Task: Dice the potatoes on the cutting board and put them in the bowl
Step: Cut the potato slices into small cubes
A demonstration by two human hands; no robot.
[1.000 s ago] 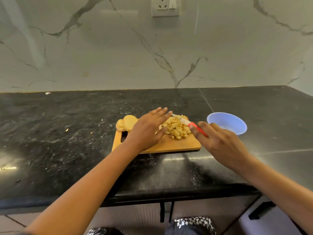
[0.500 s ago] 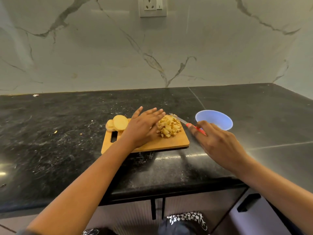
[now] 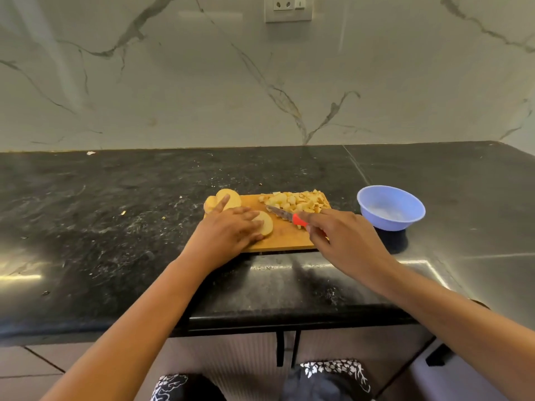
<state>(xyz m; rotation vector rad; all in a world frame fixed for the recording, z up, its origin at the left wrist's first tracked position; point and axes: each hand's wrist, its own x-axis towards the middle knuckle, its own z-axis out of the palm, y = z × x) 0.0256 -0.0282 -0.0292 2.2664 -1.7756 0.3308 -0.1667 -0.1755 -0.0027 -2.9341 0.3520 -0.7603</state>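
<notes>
A wooden cutting board (image 3: 285,240) lies on the black counter. A heap of diced potato (image 3: 295,201) covers its far right part. Round potato slices (image 3: 228,198) sit at its far left corner. My left hand (image 3: 228,234) lies flat on another potato slice (image 3: 265,224) near the board's middle, fingers straight. My right hand (image 3: 344,238) grips the red handle of a knife (image 3: 285,214), whose blade points left towards that slice. A light blue bowl (image 3: 390,208) stands to the right of the board and looks empty.
The black counter (image 3: 115,227) carries small crumbs and white smears left of the board. A marble wall with a socket (image 3: 288,8) rises behind. The counter's front edge runs below my forearms, with cabinet doors underneath.
My left hand left the diced heap and drew one slice to the board's middle. The knife swung left, off the heap, towards that slice. The camera view shifted.
</notes>
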